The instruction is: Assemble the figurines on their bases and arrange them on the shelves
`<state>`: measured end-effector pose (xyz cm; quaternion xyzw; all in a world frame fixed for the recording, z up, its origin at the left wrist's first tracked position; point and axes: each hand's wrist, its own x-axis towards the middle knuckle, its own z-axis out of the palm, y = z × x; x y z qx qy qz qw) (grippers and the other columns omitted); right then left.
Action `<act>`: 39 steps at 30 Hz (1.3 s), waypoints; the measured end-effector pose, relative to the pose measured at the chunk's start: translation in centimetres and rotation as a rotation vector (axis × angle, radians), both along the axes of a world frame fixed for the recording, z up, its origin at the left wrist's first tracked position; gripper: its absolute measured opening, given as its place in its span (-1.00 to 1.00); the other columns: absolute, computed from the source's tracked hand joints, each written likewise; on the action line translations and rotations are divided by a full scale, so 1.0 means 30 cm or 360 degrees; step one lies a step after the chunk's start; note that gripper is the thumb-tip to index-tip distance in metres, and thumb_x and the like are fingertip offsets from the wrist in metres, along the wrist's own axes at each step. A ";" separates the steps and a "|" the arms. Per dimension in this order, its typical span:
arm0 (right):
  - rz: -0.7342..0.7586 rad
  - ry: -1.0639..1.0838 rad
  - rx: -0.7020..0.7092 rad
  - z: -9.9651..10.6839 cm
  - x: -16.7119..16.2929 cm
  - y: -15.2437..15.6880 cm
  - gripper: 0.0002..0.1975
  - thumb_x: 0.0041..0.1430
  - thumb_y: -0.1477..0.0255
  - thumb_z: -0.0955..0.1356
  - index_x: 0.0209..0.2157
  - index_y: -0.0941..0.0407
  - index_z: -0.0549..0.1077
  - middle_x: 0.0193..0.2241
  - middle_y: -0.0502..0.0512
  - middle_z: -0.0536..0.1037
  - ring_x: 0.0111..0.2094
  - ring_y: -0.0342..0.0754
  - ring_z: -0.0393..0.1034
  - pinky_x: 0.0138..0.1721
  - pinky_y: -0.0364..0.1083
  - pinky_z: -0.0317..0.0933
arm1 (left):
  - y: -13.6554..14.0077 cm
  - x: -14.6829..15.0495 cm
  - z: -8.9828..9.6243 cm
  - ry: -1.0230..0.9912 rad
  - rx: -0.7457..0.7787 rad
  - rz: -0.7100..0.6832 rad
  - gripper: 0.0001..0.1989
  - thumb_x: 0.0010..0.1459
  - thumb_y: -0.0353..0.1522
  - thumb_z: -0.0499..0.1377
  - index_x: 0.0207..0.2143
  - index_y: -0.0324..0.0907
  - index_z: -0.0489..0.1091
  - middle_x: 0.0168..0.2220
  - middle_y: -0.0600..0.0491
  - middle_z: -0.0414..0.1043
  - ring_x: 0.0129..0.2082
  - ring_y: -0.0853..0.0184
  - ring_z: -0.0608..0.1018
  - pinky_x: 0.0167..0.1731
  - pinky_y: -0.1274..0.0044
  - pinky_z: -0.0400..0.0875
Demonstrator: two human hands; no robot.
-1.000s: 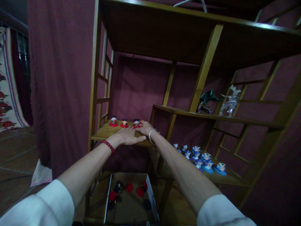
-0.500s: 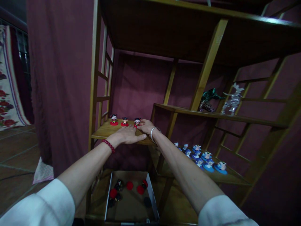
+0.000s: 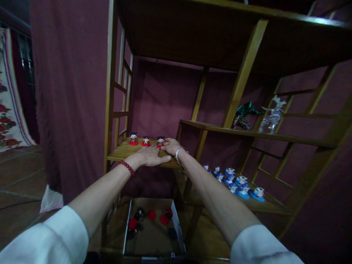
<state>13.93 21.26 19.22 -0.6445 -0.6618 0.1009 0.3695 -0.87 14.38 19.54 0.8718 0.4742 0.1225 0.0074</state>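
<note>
Three small black-haired figurines on red round bases stand in a row on the upper left wooden shelf (image 3: 118,153): a left figurine (image 3: 133,138), a middle figurine (image 3: 146,140) and a right figurine (image 3: 160,140). My right hand (image 3: 172,146), with a silver bangle at the wrist, has its fingers closed at the right side of the right figurine and its base. My left hand (image 3: 150,156), wearing a red bead bracelet, lies flat at the shelf's front with the thumb stretched out. Its fingertips are close to the middle and right figurines' bases.
Below, a shallow box (image 3: 154,242) holds several red and black figurines and bases. Several blue-and-white figurines (image 3: 230,179) stand on the lower right shelf. A clear deer-shaped ornament (image 3: 272,114) and a dark green ornament (image 3: 244,115) sit above them. Wooden posts (image 3: 246,73) divide the shelves.
Both hands stay almost where they were, at the right figurine. The view has shifted very slightly; the figurines and the box keep their places.
</note>
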 end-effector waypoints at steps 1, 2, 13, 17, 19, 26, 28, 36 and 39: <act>-0.0003 -0.0001 -0.0002 -0.002 0.001 0.002 -0.48 -0.21 0.49 0.46 -0.10 0.12 0.40 -0.40 -0.02 0.54 -0.37 -0.16 0.41 -0.33 -0.23 0.23 | 0.001 0.000 0.000 0.0002 -0.0005 0.0002 0.02 -0.11 0.25 -0.33 0.19 -0.28 0.04 0.23 -0.17 -0.03 0.21 0.08 0.07 0.13 0.35 -0.03; -0.0009 -0.0002 0.0002 -0.004 0.001 0.004 -0.48 -0.21 0.49 0.45 -0.10 0.12 0.40 -0.40 -0.02 0.54 -0.37 -0.16 0.41 -0.33 -0.23 0.23 | 0.001 0.001 0.001 0.0002 -0.0010 0.0004 0.03 -0.11 0.25 -0.33 0.19 -0.30 0.04 0.23 -0.18 -0.03 0.22 0.08 0.07 0.14 0.35 -0.04; 0.0016 -0.0012 -0.0010 -0.005 0.005 0.007 -0.44 -0.15 0.48 0.42 -0.02 0.16 0.33 -0.31 0.01 0.54 -0.31 -0.14 0.42 -0.34 -0.23 0.23 | -0.009 0.001 0.009 0.0025 -0.0043 0.0037 -0.01 -0.10 0.24 -0.35 0.20 -0.24 0.01 0.24 -0.14 -0.06 0.23 0.11 0.04 0.15 0.35 -0.07; 0.0018 0.0018 -0.0037 0.002 -0.002 -0.007 -0.42 -0.15 0.49 0.42 -0.01 0.18 0.32 -0.29 0.03 0.54 -0.30 -0.13 0.42 -0.33 -0.22 0.23 | -0.009 0.001 0.009 0.0014 -0.0014 0.0016 -0.02 -0.06 0.22 -0.34 0.19 -0.28 0.01 0.23 -0.17 -0.03 0.22 0.10 0.07 0.14 0.36 -0.04; 0.0012 0.0021 -0.0041 0.004 -0.005 -0.009 -0.42 -0.16 0.49 0.42 -0.01 0.18 0.32 -0.29 0.03 0.55 -0.30 -0.13 0.42 -0.33 -0.22 0.23 | -0.008 0.001 0.007 0.0006 0.0010 -0.0008 -0.05 -0.05 0.21 -0.34 0.19 -0.27 0.01 0.23 -0.14 -0.02 0.21 0.10 0.08 0.13 0.36 -0.02; -0.0012 -0.0046 -0.0031 0.002 -0.002 0.004 -0.42 -0.17 0.44 0.43 -0.02 0.17 0.33 -0.29 0.03 0.55 -0.29 -0.12 0.43 -0.30 -0.21 0.24 | -0.009 0.001 0.009 -0.0002 0.0013 -0.0007 -0.04 -0.05 0.21 -0.34 0.18 -0.29 0.05 0.22 -0.16 0.00 0.21 0.09 0.09 0.13 0.35 -0.01; -0.0006 -0.0059 -0.0022 0.001 -0.003 0.005 -0.43 -0.16 0.44 0.43 -0.02 0.17 0.33 -0.29 0.04 0.55 -0.27 -0.11 0.43 -0.30 -0.21 0.24 | -0.012 0.001 0.010 0.0007 0.0022 -0.0013 -0.04 -0.04 0.20 -0.35 0.17 -0.31 0.05 0.21 -0.18 0.01 0.20 0.09 0.11 0.12 0.35 0.01; 0.0017 -0.0051 -0.0026 0.000 -0.001 0.005 -0.41 -0.17 0.45 0.43 -0.02 0.18 0.32 -0.29 0.04 0.54 -0.26 -0.12 0.43 -0.29 -0.22 0.24 | -0.019 -0.003 0.010 -0.0005 0.0037 0.0011 -0.10 -0.04 0.19 -0.34 0.15 -0.21 0.10 0.20 -0.10 0.08 0.17 0.12 0.18 0.09 0.37 0.07; 0.0014 -0.0003 -0.0005 0.000 0.000 -0.001 -0.43 -0.19 0.45 0.45 -0.04 0.17 0.35 -0.30 0.03 0.54 -0.28 -0.13 0.43 -0.29 -0.22 0.24 | -0.025 -0.004 0.014 -0.0011 0.0025 0.0002 -0.09 -0.03 0.19 -0.33 0.15 -0.26 0.10 0.20 -0.15 0.07 0.17 0.10 0.18 0.08 0.35 0.08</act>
